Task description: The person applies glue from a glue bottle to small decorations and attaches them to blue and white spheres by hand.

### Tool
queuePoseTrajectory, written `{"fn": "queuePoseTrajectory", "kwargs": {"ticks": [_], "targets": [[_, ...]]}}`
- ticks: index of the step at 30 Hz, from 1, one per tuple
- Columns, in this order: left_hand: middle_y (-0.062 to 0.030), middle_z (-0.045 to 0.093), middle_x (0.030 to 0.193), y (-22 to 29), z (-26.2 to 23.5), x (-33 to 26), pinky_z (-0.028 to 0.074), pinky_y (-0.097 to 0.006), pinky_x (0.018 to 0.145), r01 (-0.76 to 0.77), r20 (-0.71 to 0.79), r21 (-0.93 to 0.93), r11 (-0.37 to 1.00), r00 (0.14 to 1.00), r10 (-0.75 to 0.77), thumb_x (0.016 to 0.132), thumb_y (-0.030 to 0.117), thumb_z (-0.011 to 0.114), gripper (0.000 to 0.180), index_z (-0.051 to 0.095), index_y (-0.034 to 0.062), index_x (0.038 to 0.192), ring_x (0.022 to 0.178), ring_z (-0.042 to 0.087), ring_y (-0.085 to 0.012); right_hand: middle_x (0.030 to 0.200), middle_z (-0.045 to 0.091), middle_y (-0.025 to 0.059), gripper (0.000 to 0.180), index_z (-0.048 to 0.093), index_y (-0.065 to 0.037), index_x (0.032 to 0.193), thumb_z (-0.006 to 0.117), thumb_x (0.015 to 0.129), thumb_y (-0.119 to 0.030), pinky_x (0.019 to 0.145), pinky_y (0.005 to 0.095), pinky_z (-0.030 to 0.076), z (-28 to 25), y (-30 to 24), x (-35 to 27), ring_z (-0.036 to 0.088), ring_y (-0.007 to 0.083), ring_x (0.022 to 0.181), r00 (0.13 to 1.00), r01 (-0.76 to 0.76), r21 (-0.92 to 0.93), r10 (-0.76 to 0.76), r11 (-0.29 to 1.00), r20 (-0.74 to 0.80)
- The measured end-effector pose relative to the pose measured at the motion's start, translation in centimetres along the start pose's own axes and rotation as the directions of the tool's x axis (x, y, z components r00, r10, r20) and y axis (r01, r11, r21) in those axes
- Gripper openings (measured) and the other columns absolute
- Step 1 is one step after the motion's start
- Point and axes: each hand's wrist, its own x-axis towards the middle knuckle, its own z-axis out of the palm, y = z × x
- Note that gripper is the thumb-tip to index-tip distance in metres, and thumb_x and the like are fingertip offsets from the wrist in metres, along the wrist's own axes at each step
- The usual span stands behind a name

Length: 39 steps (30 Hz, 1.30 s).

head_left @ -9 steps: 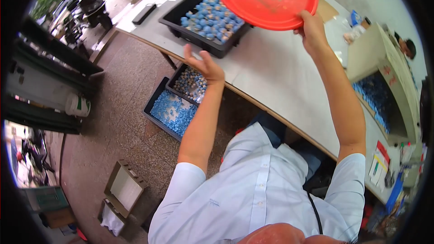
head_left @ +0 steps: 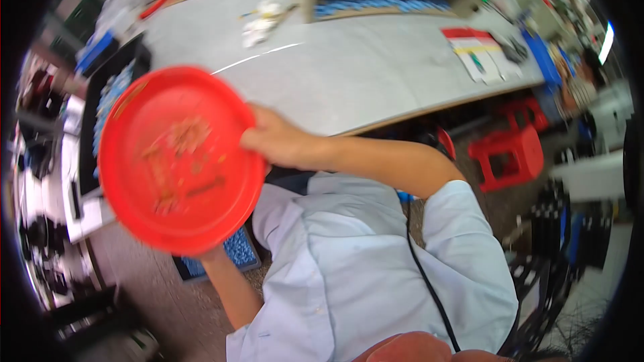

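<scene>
I see a long grey worktable (head_left: 362, 67). Directly on it: a black rectangular tray of blue pieces (head_left: 111, 87), white crumpled scraps (head_left: 261, 20), and red-and-white printed sheets (head_left: 479, 53).

A flat rectangular paper label sheet (head_left: 475, 53), white with red and yellow bands, lies near the right end of the grey tabletop (head_left: 362, 67), close to its front edge. No screens or signs can be made out.

A round red plastic tray (head_left: 180, 159) (faint gold print across its face), a pale blue short-sleeved shirt (head_left: 376, 275), red plastic stools (head_left: 511, 154), a grey worktable (head_left: 362, 74).
</scene>
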Motion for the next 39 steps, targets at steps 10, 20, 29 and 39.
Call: {"fn": "queuePoseTrajectory", "kwargs": {"ticks": [10,20,29,39], "targets": [[-0.0208,0.036,0.158,5.1,-4.4,1.1,0.038,-0.053,0.117,0.346,0.078,-0.893,0.288,0.750,-0.657,0.101,0.047,0.047,0.072,0.029,0.0022,0.155,0.141,0.042,-0.0394,0.096,0.067,0.0230,0.034,0.044,0.007,0.118,0.050,0.088,-0.007,0.076,0.0394,0.055,-1.5,5.4,-8.2,0.069,0.0298,0.090,0.992,0.069,0.003,-0.069,0.998,-0.108],[-0.0183,0.045,0.153,11.0,-11.1,-3.5,0.037,-0.050,0.117,0.519,-0.012,-0.840,0.157,0.272,-0.962,0.109,0.039,0.029,0.058,0.039,-0.0015,0.149,0.139,0.046,-0.0334,0.084,0.067,0.0144,0.038,0.044,0.004,0.121,0.059,0.096,-0.020,0.058,0.0334,0.055,5.7,9.2,-1.4,0.068,0.0216,0.067,0.877,-0.246,-0.055,0.246,0.968,0.412],[-0.0154,0.063,0.130,15.3,-5.9,-13.5,0.055,-0.039,0.094,0.596,-0.645,-0.711,0.374,-0.338,-0.686,0.107,0.039,0.045,0.048,0.052,-0.0009,0.134,0.114,0.066,-0.0256,0.083,0.065,0.0094,0.030,0.063,0.000,0.117,0.069,0.090,-0.014,0.063,0.0348,0.051,0.8,18.0,13.0,0.064,0.0222,0.068,0.723,0.502,-0.496,-0.029,0.708,0.690],[-0.0057,0.072,0.111,19.0,-5.7,-15.0,0.057,-0.030,0.070,0.546,-0.562,-0.803,0.240,-0.559,-0.610,0.101,0.043,0.056,0.044,0.061,0.0068,0.126,0.089,0.071,-0.0166,0.092,0.062,0.0029,0.015,0.062,-0.007,0.098,0.062,0.085,-0.015,0.079,0.0344,0.048,4.0,10.0,19.1,0.062,0.0204,0.095,-0.019,0.957,-0.013,-0.109,-0.291,0.994]]}}
